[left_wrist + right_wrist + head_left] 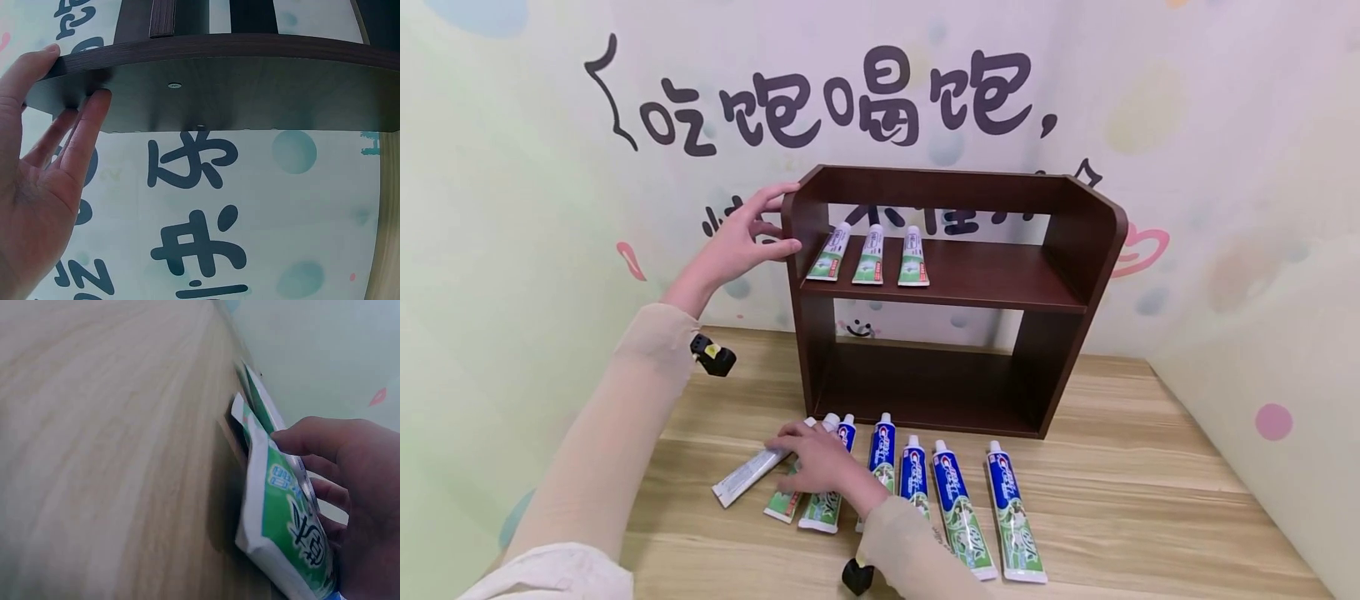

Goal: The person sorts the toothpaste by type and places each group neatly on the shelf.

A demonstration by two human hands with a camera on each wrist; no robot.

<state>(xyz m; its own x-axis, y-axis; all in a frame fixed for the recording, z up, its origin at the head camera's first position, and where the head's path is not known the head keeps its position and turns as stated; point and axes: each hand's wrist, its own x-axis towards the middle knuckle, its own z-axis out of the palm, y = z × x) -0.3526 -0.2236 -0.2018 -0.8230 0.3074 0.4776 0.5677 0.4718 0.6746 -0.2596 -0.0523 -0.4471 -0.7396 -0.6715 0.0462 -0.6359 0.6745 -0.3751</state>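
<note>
My left hand [737, 242] grips the left side panel of a dark brown wooden shelf [940, 300]. In the left wrist view a digit reaches over the edge of the panel [250, 87] while other fingers touch its outer face. Low over the table, my right hand [823, 458] holds a small green-and-white toothpaste tube [782, 505], its upper part hidden by the hand. Beside it lie a white tube [748, 477] and a larger toothpaste tube [822, 510]. The right wrist view shows the thumb touching a tube behind a green tube [294, 519].
Three small toothpaste tubes [868, 257] lie side by side on the upper shelf board, towards the left. Several large blue-and-green tubes [1017, 517] lie in a row on the wooden table [1150, 500] before the shelf. A printed wall [1150, 83] stands behind.
</note>
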